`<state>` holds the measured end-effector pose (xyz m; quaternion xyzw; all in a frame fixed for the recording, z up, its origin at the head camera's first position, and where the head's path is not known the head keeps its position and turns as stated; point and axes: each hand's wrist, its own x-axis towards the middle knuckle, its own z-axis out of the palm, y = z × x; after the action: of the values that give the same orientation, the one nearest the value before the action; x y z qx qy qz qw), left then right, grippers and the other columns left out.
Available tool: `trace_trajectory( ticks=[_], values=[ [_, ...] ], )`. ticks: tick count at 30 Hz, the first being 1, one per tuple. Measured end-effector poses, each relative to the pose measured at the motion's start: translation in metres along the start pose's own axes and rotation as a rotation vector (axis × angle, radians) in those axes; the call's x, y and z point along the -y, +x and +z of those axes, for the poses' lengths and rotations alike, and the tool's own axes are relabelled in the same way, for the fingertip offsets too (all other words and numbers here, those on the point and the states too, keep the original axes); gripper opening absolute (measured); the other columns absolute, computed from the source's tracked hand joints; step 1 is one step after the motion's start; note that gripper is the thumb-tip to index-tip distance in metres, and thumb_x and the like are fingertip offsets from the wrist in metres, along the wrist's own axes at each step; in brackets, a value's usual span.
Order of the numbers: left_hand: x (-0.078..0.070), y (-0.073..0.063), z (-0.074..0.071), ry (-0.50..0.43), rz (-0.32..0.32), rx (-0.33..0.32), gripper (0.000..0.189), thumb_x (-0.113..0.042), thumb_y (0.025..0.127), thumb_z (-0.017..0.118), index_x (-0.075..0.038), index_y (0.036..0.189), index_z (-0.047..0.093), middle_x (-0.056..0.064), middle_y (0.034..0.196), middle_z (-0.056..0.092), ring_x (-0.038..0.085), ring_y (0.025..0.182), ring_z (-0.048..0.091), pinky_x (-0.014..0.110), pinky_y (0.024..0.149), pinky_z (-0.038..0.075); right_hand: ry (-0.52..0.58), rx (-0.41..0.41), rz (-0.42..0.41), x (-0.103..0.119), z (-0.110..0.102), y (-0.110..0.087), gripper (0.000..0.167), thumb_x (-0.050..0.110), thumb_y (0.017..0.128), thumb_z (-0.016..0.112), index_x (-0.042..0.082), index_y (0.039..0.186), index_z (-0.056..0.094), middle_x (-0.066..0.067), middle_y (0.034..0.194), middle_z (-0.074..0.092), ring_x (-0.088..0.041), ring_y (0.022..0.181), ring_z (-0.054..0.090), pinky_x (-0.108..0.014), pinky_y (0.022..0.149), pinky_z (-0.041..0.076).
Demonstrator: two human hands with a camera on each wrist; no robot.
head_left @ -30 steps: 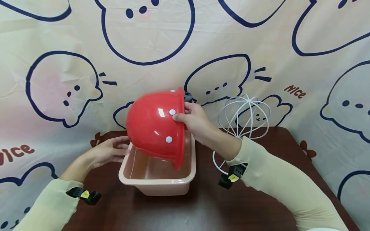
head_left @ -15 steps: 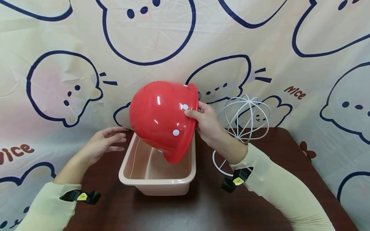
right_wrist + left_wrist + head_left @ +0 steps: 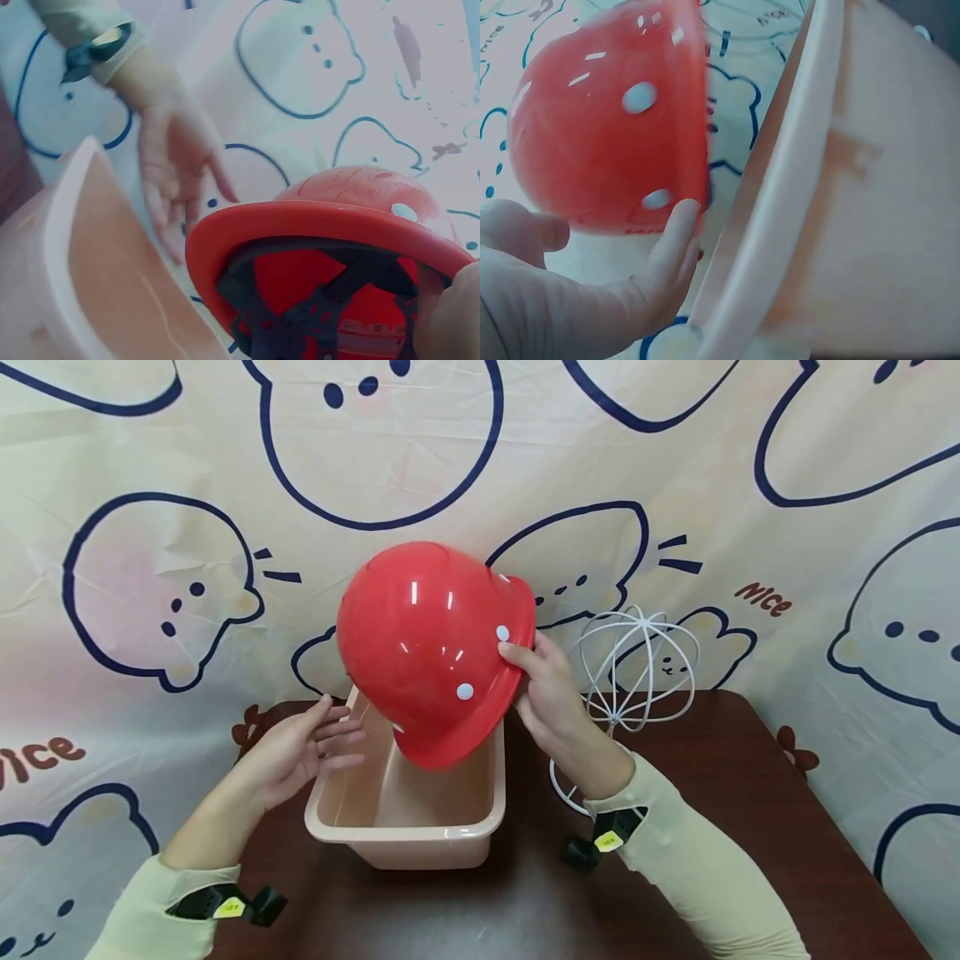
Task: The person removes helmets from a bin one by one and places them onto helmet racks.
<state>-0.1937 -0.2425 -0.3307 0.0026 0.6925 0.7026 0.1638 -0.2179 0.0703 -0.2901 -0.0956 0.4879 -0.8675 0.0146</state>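
A red hard hat [image 3: 427, 635] with white round dots is held tilted above a beige plastic basin [image 3: 405, 833]. My right hand [image 3: 551, 693] grips its brim, thumb on the outer shell by a white dot and the other fingers under the edge. In the right wrist view the hat's inside [image 3: 360, 300] shows dark straps and a headband. My left hand [image 3: 296, 756] is spread beside the hat, over the basin's left rim, holding nothing. In the left wrist view its fingertips overlap the hat's lower edge.
A white wire stand [image 3: 637, 668] with a round cage top is on the right, partly hidden by the right forearm. The dark brown table [image 3: 675, 868] meets a patterned cloth backdrop [image 3: 420, 452] at the back.
The hard hat has risen and tipped, its brim turning toward the lower right. My left hand drew away from the basin's rim, then came back in toward the hat.
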Motion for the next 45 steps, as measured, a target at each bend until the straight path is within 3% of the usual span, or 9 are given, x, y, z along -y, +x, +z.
trace_trajectory(
  ticks=[5, 8, 9, 16, 20, 26, 33, 36, 45],
  values=[
    [0.002, 0.000, 0.018, -0.092, 0.015, 0.099, 0.079, -0.049, 0.105, 0.047, 0.002, 0.159, 0.019, 0.014, 0.143, 0.056, 0.027, 0.124, 0.064, 0.044, 0.106, 0.047, 0.126, -0.008, -0.046, -0.004, 0.002, 0.002, 0.050, -0.001, 0.102, 0.050, 0.001, 0.151, 0.038, -0.012, 0.143, 0.048, -0.026, 0.130, 0.050, -0.035, 0.105, 0.051],
    [0.003, 0.000, 0.028, -0.173, 0.069, 0.144, 0.057, -0.036, 0.109, 0.047, -0.004, 0.155, 0.034, 0.010, 0.139, 0.061, 0.027, 0.122, 0.065, 0.040, 0.104, 0.049, 0.168, -0.003, -0.054, -0.008, 0.002, 0.002, 0.050, -0.002, 0.102, 0.048, 0.002, 0.151, 0.038, -0.011, 0.145, 0.048, -0.026, 0.132, 0.049, -0.036, 0.106, 0.050],
    [0.004, 0.000, 0.031, -0.213, 0.082, 0.142, 0.049, -0.031, 0.109, 0.048, -0.007, 0.151, 0.042, 0.007, 0.136, 0.064, 0.025, 0.120, 0.066, 0.038, 0.103, 0.050, 0.182, 0.001, -0.058, -0.009, 0.002, 0.003, 0.050, -0.002, 0.102, 0.047, 0.002, 0.152, 0.038, -0.011, 0.145, 0.047, -0.026, 0.132, 0.048, -0.036, 0.107, 0.049],
    [0.004, 0.002, 0.046, -0.424, 0.180, 0.035, 0.046, -0.008, 0.105, 0.054, -0.003, 0.149, 0.041, 0.000, 0.121, 0.070, 0.014, 0.108, 0.070, 0.027, 0.094, 0.055, 0.261, 0.011, -0.061, -0.015, -0.001, 0.005, 0.051, -0.002, 0.104, 0.042, 0.003, 0.154, 0.035, -0.009, 0.147, 0.045, -0.026, 0.135, 0.044, -0.040, 0.116, 0.039],
    [0.006, 0.006, 0.048, -0.507, 0.215, 0.006, 0.028, -0.001, 0.103, 0.055, -0.009, 0.129, 0.059, 0.003, 0.118, 0.070, 0.014, 0.104, 0.070, 0.025, 0.094, 0.055, 0.263, 0.044, -0.026, -0.019, -0.003, 0.002, 0.052, -0.003, 0.105, 0.041, 0.003, 0.155, 0.032, -0.010, 0.149, 0.043, -0.026, 0.137, 0.043, -0.037, 0.114, 0.041],
    [0.005, 0.001, 0.040, -0.449, 0.195, -0.057, 0.031, -0.004, 0.101, 0.060, -0.010, 0.131, 0.056, 0.001, 0.114, 0.072, 0.013, 0.097, 0.073, 0.025, 0.090, 0.057, 0.146, 0.096, 0.027, -0.019, -0.007, -0.002, 0.049, -0.001, 0.106, 0.043, 0.001, 0.154, 0.032, -0.012, 0.146, 0.045, -0.027, 0.133, 0.048, -0.035, 0.107, 0.047],
    [-0.004, 0.000, 0.038, -0.341, 0.163, -0.162, 0.054, -0.014, 0.096, 0.071, -0.010, 0.144, 0.047, -0.003, 0.109, 0.071, 0.010, 0.087, 0.070, 0.020, 0.082, 0.058, -0.205, 0.048, 0.112, -0.010, -0.016, -0.006, 0.046, 0.011, 0.105, 0.055, 0.005, 0.149, 0.044, -0.017, 0.137, 0.059, -0.025, 0.109, 0.067, -0.035, 0.093, 0.058],
    [-0.007, 0.000, 0.041, -0.320, 0.171, -0.217, 0.063, -0.015, 0.094, 0.074, -0.011, 0.150, 0.045, -0.002, 0.110, 0.068, 0.010, 0.086, 0.068, 0.020, 0.081, 0.058, -0.325, 0.056, 0.112, -0.008, -0.016, -0.010, 0.052, 0.012, 0.101, 0.064, 0.011, 0.150, 0.045, -0.013, 0.137, 0.061, -0.027, 0.108, 0.069, -0.038, 0.089, 0.060],
    [-0.014, -0.002, 0.057, -0.326, 0.233, -0.298, 0.064, -0.015, 0.093, 0.074, -0.008, 0.150, 0.046, 0.000, 0.108, 0.067, 0.010, 0.086, 0.069, 0.020, 0.082, 0.058, -0.402, 0.103, 0.062, -0.014, -0.010, -0.023, 0.084, -0.004, 0.088, 0.075, 0.023, 0.153, 0.030, -0.009, 0.140, 0.049, -0.033, 0.103, 0.071, -0.045, 0.085, 0.061]
  ],
)
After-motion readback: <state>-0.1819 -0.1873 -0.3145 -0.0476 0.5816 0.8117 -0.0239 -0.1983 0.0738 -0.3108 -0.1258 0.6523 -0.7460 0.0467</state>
